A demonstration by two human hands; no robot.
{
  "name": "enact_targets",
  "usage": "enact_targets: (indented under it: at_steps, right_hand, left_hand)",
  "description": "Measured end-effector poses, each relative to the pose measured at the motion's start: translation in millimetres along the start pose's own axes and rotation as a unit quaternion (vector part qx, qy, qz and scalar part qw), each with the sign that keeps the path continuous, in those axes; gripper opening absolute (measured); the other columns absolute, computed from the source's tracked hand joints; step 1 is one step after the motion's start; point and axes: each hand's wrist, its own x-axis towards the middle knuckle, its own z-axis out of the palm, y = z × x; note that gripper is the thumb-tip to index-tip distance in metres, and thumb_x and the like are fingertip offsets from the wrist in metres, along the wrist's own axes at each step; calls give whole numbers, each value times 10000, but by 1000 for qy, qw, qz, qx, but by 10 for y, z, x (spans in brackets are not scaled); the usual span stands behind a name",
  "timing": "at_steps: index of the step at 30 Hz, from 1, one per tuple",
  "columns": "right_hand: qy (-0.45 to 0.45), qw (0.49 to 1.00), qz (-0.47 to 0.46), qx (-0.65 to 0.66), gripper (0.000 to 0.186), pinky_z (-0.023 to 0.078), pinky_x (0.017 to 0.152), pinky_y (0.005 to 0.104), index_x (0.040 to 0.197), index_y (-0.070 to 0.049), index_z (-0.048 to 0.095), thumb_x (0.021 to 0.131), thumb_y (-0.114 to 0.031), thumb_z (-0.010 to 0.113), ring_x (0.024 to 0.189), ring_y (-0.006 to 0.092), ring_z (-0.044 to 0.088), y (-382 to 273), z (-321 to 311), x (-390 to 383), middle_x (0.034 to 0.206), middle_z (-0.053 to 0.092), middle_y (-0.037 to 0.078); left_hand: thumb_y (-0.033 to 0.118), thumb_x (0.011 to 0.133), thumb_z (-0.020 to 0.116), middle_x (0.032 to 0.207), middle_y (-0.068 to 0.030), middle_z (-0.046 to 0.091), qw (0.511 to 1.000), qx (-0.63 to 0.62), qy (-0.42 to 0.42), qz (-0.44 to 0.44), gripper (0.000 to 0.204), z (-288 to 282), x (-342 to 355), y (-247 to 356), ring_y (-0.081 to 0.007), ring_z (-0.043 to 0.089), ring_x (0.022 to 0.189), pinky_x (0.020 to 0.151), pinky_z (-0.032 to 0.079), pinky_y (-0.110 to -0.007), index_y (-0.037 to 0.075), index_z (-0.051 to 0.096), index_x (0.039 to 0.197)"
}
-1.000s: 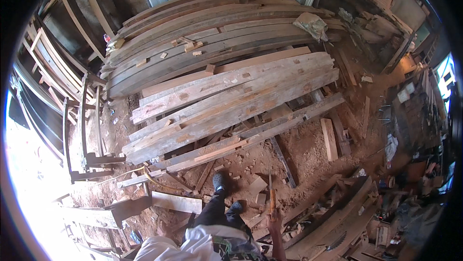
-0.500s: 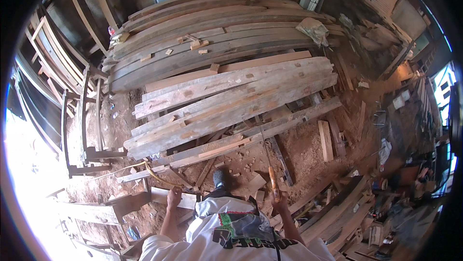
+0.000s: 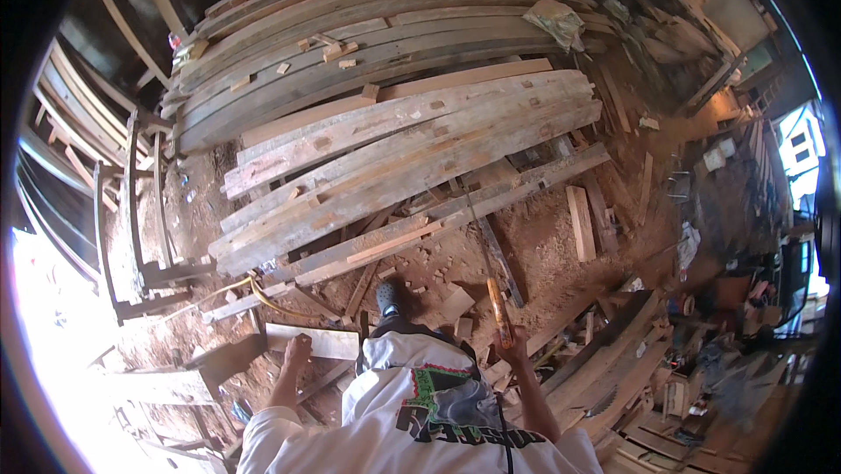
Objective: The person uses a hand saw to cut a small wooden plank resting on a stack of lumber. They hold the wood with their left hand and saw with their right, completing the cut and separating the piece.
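My right hand (image 3: pixel 509 343) grips the orange handle (image 3: pixel 499 307) of a long tool, whose thin dark blade (image 3: pixel 480 242) points forward over the boards. My left hand (image 3: pixel 298 348) hangs with curled fingers near a pale short board (image 3: pixel 333 343); whether anything is in it is unclear. A yellow hose-like length (image 3: pixel 272 303) lies just beyond that hand. Ahead of me, long weathered planks (image 3: pixel 412 154) lie side by side, a few small offcuts on them. My shoe (image 3: pixel 387 297) is on dirt strewn with wood chips.
A bigger stack of long beams (image 3: pixel 368 31) lies at the back, with a crumpled sack (image 3: pixel 552 23) on it. Wooden frames (image 3: pixel 131 202) stand at the left. Piled boards (image 3: pixel 604 369) and scrap crowd the lower right. A loose timber piece (image 3: pixel 580 224) lies right of the planks.
Both forearms and my white shirt show more fully than a second ago. The tool has shifted forward and up, and the scene has moved slightly upward in view.
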Motion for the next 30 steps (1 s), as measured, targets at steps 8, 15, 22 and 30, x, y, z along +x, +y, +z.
enact_targets:
  at_steps: [8, 15, 22, 30]
  right_hand:
    - [-264, 943, -198, -45, 167, 519, 552, 390, 906, -54, 651, 784, -167, 653, 581, 312, 632, -1192, -11, 1552, 684, 619, 146]
    - [-433, 805, -406, -5, 100, 458, 418, 363, 709, -31, 597, 748, -113, 640, 419, 213, 544, -2486, 1748, 2058, 542, 588, 91]
    - [-449, 803, -392, 22, 157, 419, 427, 383, 620, -51, 554, 688, -136, 668, 402, 242, 511, -2401, 1922, 1621, 491, 535, 111]
    - [-245, 934, -259, -22, 187, 503, 602, 414, 915, -1, 604, 755, -91, 642, 632, 334, 608, -1243, -213, 727, 747, 593, 177]
  left_hand:
    - [269, 997, 530, 802, -65, 628, 905, -371, 205, 48, 305, 901, -1056, -300, -119, 591, 621, 483, 514, -251, 1, 623, 1109]
    - [232, 1014, 460, 783, -79, 615, 690, -546, 402, -254, 272, 2664, -2423, -285, -125, 558, 517, 445, 449, -245, 20, 603, 1105]
    - [279, 1009, 498, 784, -77, 621, 742, -539, 347, -197, 286, 2546, -2077, -212, -130, 556, 535, 463, 446, -239, 27, 618, 1074]
    - [215, 1004, 525, 852, -48, 626, 837, -451, 300, 73, 274, 663, -345, 693, -104, 592, 752, 576, 453, -243, -15, 599, 1133]
